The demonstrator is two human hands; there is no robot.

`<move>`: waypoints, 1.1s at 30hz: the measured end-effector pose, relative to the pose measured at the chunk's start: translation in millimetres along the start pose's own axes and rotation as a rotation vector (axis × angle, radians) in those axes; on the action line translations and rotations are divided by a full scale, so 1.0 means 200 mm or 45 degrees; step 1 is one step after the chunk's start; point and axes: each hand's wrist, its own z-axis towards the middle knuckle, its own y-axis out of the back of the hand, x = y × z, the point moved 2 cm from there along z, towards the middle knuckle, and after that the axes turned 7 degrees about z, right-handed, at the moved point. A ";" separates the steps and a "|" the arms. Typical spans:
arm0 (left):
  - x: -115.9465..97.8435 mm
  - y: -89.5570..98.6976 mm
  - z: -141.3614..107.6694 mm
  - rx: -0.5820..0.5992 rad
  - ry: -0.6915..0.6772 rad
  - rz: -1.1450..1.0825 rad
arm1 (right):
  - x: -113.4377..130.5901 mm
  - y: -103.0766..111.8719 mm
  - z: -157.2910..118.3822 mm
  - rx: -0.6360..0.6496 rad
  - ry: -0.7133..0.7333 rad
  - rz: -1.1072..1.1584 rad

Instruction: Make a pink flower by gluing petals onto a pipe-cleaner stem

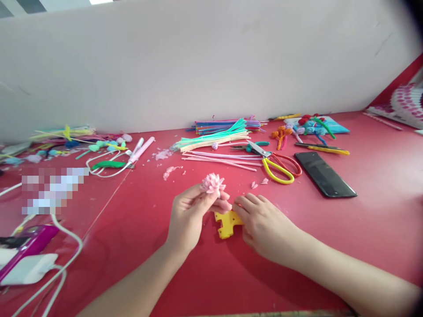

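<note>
My left hand [190, 213] holds a pink many-petalled flower [212, 183] upright between thumb and fingers, above the red table [198, 281]. Just to its right, my right hand [264, 222] is closed on a yellow tool [227, 223] that looks like a glue gun; its handle is hidden under the palm and its notched end points left. Beyond my right hand lie small pink petal pieces [254, 185]. Pink stems [221, 161] are spread out behind the flower.
Scissors [279, 169] with yellow and red handles and a black phone [325, 175] lie at the right. Bundled coloured stems [214, 138] sit near the white partition [185, 66]. White cables [74, 237], a pink pen-like tool [142, 149] and a magenta object [33, 248] are at left.
</note>
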 end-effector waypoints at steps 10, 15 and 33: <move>-0.04 0.07 0.06 -0.064 0.079 -0.124 | -0.11 0.08 -0.01 -0.379 -0.174 0.116; 0.01 0.05 0.06 -0.017 0.217 -0.261 | -0.08 0.15 -0.04 -0.713 0.187 0.403; 0.08 0.01 0.04 0.085 0.283 -0.401 | -0.04 0.13 -0.04 -0.635 0.315 0.294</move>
